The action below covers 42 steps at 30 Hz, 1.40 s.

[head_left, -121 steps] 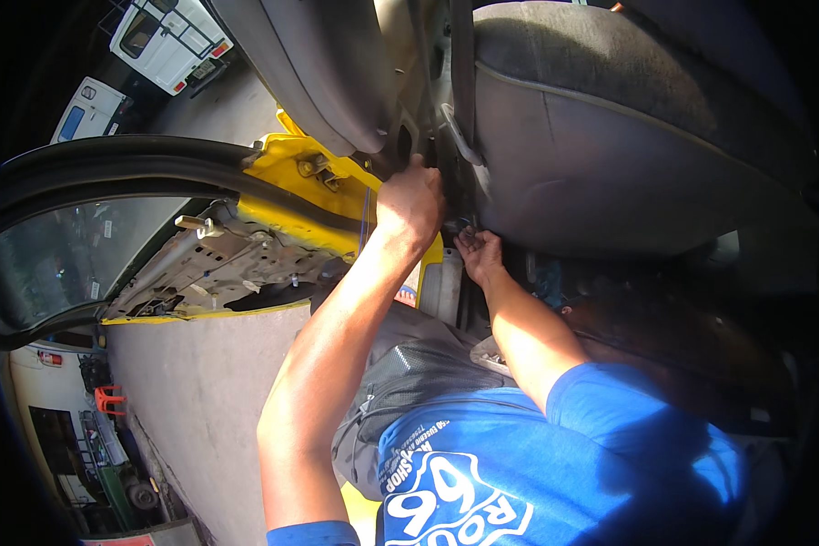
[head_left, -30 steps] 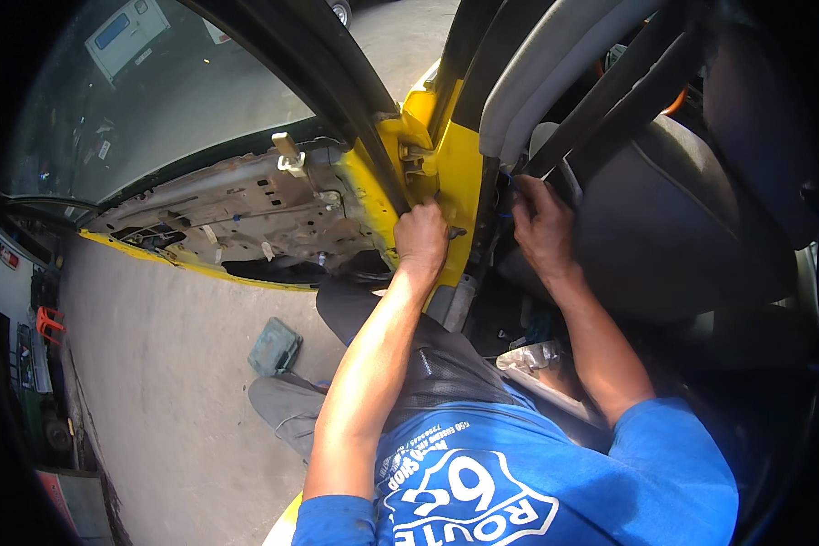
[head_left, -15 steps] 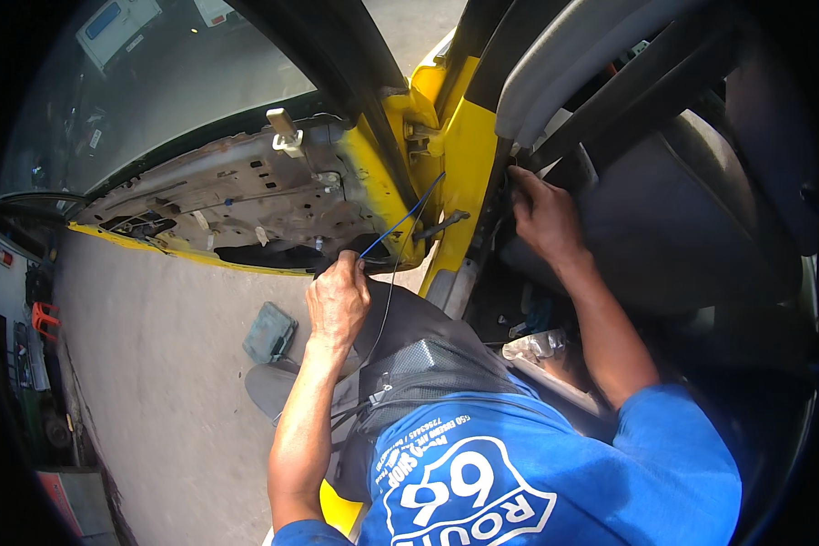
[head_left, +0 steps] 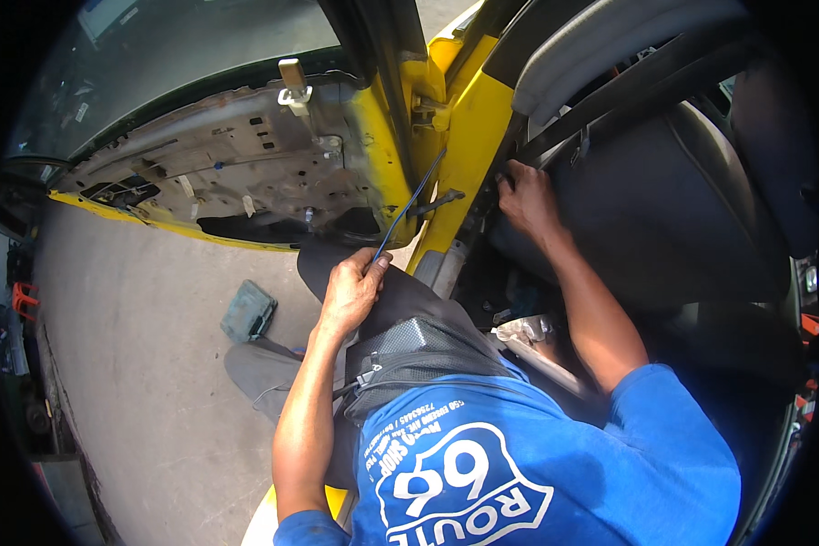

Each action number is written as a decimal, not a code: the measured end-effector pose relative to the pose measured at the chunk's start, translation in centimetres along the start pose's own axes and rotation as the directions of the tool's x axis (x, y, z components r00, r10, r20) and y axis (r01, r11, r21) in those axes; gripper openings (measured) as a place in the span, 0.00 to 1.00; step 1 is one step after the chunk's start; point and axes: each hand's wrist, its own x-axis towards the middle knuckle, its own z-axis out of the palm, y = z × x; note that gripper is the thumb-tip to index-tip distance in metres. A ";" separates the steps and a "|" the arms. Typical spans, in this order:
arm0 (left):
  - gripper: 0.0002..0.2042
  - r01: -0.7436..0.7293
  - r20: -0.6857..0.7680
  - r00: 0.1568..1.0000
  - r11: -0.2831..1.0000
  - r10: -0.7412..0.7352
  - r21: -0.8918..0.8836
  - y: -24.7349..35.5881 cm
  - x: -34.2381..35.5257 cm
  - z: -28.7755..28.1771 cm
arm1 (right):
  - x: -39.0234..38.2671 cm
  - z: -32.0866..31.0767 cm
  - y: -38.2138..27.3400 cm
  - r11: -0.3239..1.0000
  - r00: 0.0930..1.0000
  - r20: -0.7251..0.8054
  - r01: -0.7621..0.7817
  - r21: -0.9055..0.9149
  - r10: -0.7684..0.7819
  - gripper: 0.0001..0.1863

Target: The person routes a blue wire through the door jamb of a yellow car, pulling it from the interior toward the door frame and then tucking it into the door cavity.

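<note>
My left hand (head_left: 357, 288) is closed on the end of a thin blue wire (head_left: 408, 206), which runs up to the yellow door pillar (head_left: 480, 109). My right hand (head_left: 530, 200) has curled fingers at the dark inner side of the pillar; what its fingertips hold is hidden. Between pillar and open door a short black rubber piece (head_left: 444, 202) sticks out beside the wire. To the left hangs the door's bare metal inner panel (head_left: 246, 164), with openings and small fittings.
A grey-green plastic case (head_left: 247, 311) lies on the concrete floor (head_left: 136, 328) below the door. The dark seat (head_left: 682, 218) fills the right side. A red plastic chair (head_left: 24, 300) is at the far left. Door glass (head_left: 127, 82) spans the upper left.
My left hand has moved from up at the pillar down toward my lap, with the blue wire now stretched from it. My right hand stays at the pillar's inner side. The view has swung since four seconds ago.
</note>
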 end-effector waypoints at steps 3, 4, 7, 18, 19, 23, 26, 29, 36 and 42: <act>0.14 -0.106 -0.140 0.981 0.972 0.138 0.211 -0.7 -0.8 -3.1 | 0.4 -0.2 -0.4 1.000 1.000 -0.022 0.007 0.025 -0.006 0.09; 0.14 -0.097 -0.168 0.975 0.961 0.143 0.258 -0.9 -1.0 -3.8 | 0.0 -0.1 -0.4 1.000 1.000 -0.020 0.005 0.011 -0.005 0.09; 0.13 -0.200 -0.207 0.939 0.924 0.275 0.326 -0.9 -1.2 -4.6 | -2.6 1.2 1.1 0.951 0.982 -0.175 0.114 0.289 -0.065 0.11; 0.14 -0.036 -0.149 0.986 0.963 0.078 0.267 -0.3 -2.7 -3.0 | -5.6 20.2 12.0 -0.224 0.503 0.662 -0.676 0.702 0.556 0.27; 0.14 -0.005 -0.150 0.988 0.972 0.041 0.233 -0.3 -2.7 -3.0 | -5.0 21.1 11.6 -0.307 0.487 0.656 -0.615 0.726 0.577 0.26; 0.13 0.045 -0.115 0.993 0.980 -0.023 0.193 -0.3 -2.4 -3.1 | -3.0 23.7 11.0 -0.604 0.290 0.731 -0.420 0.677 0.618 0.19; 0.13 0.047 -0.093 0.995 0.981 -0.030 0.187 0.0 -1.8 -3.2 | -2.0 24.8 12.2 -0.723 0.257 0.797 -0.335 0.604 0.547 0.13; 0.13 -0.005 -0.073 0.997 0.971 0.023 0.238 0.8 -0.9 -3.0 | -1.5 24.9 12.6 -0.825 0.200 0.860 -0.246 0.509 0.470 0.13; 0.14 0.026 -0.034 0.999 0.962 -0.017 0.273 1.9 0.3 -1.8 | -3.3 24.2 11.3 -0.924 0.278 0.888 -0.006 0.383 0.367 0.02; 0.14 0.055 -0.049 0.998 0.953 -0.042 0.297 2.1 1.4 -1.1 | -4.3 28.5 10.8 -0.719 0.268 0.721 -0.127 0.684 0.639 0.07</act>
